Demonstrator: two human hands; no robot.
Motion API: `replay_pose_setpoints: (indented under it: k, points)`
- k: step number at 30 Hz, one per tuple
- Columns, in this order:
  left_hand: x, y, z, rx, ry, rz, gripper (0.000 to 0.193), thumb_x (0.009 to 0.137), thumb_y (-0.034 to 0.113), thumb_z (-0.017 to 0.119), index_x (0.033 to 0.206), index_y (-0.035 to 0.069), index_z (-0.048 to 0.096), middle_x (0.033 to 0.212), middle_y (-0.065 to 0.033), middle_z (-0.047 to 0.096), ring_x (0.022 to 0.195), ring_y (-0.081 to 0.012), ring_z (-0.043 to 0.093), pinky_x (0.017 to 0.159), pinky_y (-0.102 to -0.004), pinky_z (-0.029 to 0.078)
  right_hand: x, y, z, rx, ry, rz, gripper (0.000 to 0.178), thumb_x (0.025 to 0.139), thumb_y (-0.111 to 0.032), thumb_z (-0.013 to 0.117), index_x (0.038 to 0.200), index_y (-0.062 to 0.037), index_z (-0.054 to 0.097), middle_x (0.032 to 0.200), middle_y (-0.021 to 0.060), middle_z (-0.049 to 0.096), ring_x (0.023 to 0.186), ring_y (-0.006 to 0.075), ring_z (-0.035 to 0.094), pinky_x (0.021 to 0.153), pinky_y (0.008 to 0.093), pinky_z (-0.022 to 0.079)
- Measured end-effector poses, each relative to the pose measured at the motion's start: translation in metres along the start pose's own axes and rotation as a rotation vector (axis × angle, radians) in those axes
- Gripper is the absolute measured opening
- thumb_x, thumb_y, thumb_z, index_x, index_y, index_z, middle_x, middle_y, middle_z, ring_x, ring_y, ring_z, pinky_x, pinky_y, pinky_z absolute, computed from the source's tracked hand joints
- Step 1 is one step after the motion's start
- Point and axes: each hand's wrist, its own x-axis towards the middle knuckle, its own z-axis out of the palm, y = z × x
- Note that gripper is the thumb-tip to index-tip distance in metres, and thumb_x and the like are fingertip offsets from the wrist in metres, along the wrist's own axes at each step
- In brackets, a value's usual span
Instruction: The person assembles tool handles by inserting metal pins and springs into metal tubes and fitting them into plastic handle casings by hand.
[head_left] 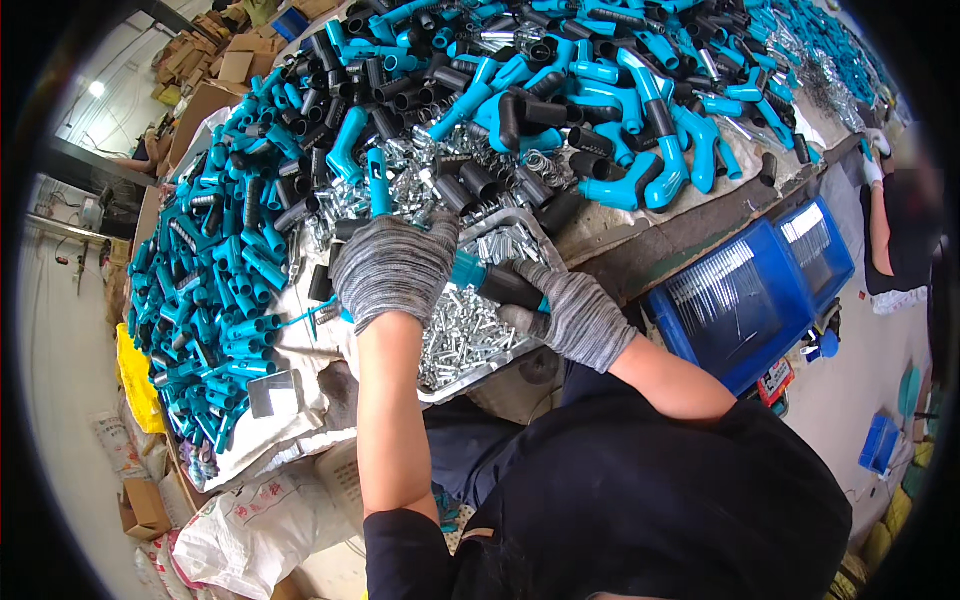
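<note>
The biggest thing in view is the worktable (640,245), which reaches out beyond the metal tray (490,372) and along its left side. On it, on the far side of the tray, spreads a great heap of teal and black plastic parts (625,100), and a mass of mostly teal tubes (220,290) fills the table to the tray's left. Right of the tray sit blue plastic bins (760,355) with thin metal rods (715,285) laid side by side. A white sack (250,540) slumps to the left of the tray, nearer the person.

The left hand (395,265), in a grey knitted glove, is over the tray's left side, fingers curled tight around the teal end of a teal-and-black tube (505,287). The right hand (580,315), gloved alike, is at the tray's right rim, thumb and fingers gripping the tube's black end. The tube itself lies above the tray, between the hands. A teal handle (378,185) stands up just beyond the left fist; whether that hand holds it too is hard to tell. Smallest are the silver screws (460,335) lying loose in the tray.
</note>
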Motion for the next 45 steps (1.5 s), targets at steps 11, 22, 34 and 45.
replay_pose_setpoints:
  k: [11, 22, 34, 45]
  points:
    - [0.010, -0.030, 0.035, -0.938, 0.515, 0.688, 0.024, 0.061, 0.021, 0.069, 0.073, 0.001, 0.060, 0.111, -0.0144, 0.060, 0.122, -0.0313, 0.039, 0.104, -0.0449, 0.030, -0.010, -0.021, -0.014, 1.501, -0.738, 0.326, 0.070, 0.085, -0.060, 0.057, 0.133, -0.0118, 0.043, 0.061, -0.0017, 0.044, 0.036, 0.0033, 0.033, 0.030, 0.0165, 0.027]
    - [-0.008, -0.003, 0.016, -2.694, -1.009, 1.610, 0.045, 0.079, 0.053, 0.068, 0.080, 0.012, 0.049, 0.063, 0.0049, 0.053, 0.056, -0.0058, 0.049, 0.045, -0.0254, 0.035, -0.015, -0.036, 0.001, 1.775, -0.999, 0.100, 0.071, 0.084, -0.061, 0.056, 0.131, -0.0096, 0.044, 0.055, -0.0010, 0.042, 0.032, 0.0060, 0.034, 0.028, 0.0185, 0.027]
    - [-0.008, -0.044, -0.014, -1.660, -0.045, 0.647, 0.068, 0.085, 0.054, 0.055, 0.119, -0.005, 0.058, 0.119, -0.0164, 0.062, 0.113, -0.0252, 0.056, 0.102, -0.0385, 0.035, -0.024, -0.024, -0.012, 1.489, -1.072, 0.239, 0.058, 0.087, -0.056, 0.057, 0.129, -0.0156, 0.049, 0.062, -0.0009, 0.046, 0.038, 0.0052, 0.036, 0.032, 0.0187, 0.027]
    - [-0.004, -0.048, -0.022, -1.497, -0.338, 0.602, 0.061, 0.086, 0.050, 0.058, 0.110, -0.006, 0.064, 0.106, -0.0149, 0.067, 0.103, -0.0209, 0.061, 0.095, -0.0343, 0.042, -0.012, 0.012, 0.013, 1.369, -0.984, 0.441, 0.054, 0.090, -0.055, 0.052, 0.125, -0.0135, 0.049, 0.064, -0.0025, 0.045, 0.042, 0.0041, 0.040, 0.036, 0.0180, 0.031]
